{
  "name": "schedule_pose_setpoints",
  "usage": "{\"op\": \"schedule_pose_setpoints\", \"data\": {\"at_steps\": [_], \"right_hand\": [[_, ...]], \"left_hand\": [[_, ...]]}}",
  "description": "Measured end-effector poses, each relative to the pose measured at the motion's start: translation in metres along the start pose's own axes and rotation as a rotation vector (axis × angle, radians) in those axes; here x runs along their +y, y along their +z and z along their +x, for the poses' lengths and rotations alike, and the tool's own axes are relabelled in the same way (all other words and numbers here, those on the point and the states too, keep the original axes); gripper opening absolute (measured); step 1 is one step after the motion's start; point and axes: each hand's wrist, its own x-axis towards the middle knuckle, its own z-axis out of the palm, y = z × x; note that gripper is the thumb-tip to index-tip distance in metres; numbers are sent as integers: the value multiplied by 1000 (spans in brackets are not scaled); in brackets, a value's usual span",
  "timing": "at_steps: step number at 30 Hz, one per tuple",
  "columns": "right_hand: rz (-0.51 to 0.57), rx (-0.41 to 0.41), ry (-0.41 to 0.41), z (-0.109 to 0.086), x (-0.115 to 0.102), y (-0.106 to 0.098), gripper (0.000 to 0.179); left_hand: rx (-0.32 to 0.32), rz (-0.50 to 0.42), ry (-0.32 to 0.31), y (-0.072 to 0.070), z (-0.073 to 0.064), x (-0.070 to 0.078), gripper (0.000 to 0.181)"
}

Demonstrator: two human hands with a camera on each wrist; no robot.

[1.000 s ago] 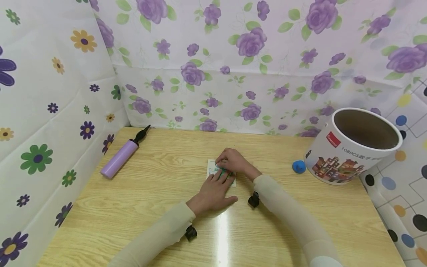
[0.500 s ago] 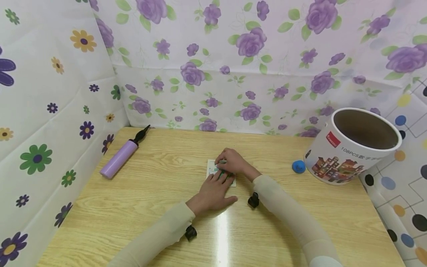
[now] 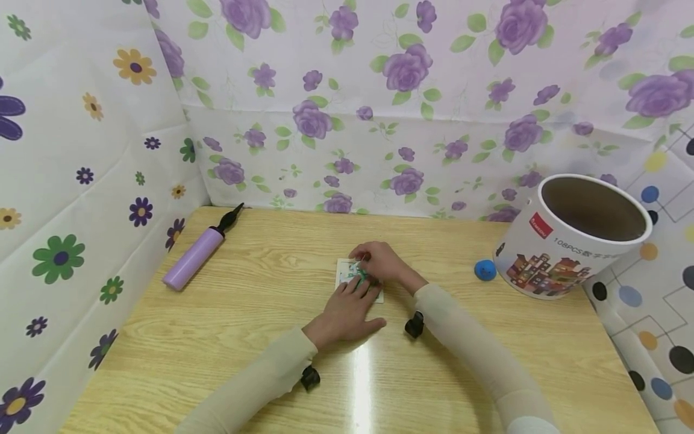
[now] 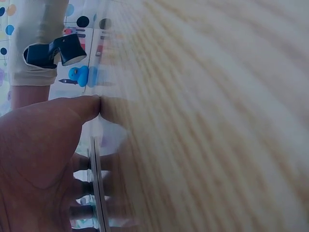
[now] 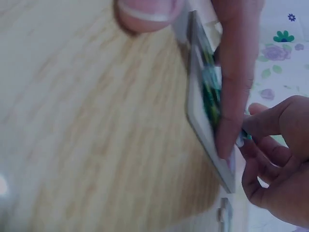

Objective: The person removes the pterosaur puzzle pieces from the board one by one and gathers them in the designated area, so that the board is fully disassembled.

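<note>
In the head view, a thin pale board (image 3: 343, 269) with a green-patterned face lies on the wooden table. My left hand (image 3: 347, 313) rests on the board's near part, fingers straight and spread, thumb out over the tabletop. Above it my right hand (image 3: 382, 262) bends over the far part of the board. The right wrist view shows the right hand's fingers pinching a small green and white piece (image 5: 245, 137) beside the left fingers. The board's edge (image 5: 205, 125) shows there too. Hands cover much of the picture, and the piece's full shape is hidden.
A purple hand pump (image 3: 195, 258) with a black nozzle lies at the left. To the right stands a large white bucket (image 3: 520, 265), with a small blue object (image 3: 485, 270) beside it. Floral sheets (image 3: 347, 157) hang behind and at the sides.
My right hand has shifted slightly to the right, and its fingers have drawn back, uncovering more of the board's far part. The left hand has stayed in place.
</note>
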Motion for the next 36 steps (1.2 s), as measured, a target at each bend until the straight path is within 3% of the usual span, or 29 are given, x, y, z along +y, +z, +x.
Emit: {"op": "schedule_pose_setpoints", "data": {"at_steps": [12, 20, 36], "right_hand": [[6, 63, -26, -15, 9, -23, 12], [50, 91, 20, -37, 22, -37, 12], [-7, 169, 106, -81, 59, -61, 14]], "left_hand": [[-4, -8, 5, 7, 4, -3, 81], [-9, -13, 0, 7, 4, -3, 81], [-22, -29, -10, 5, 3, -1, 81]]}}
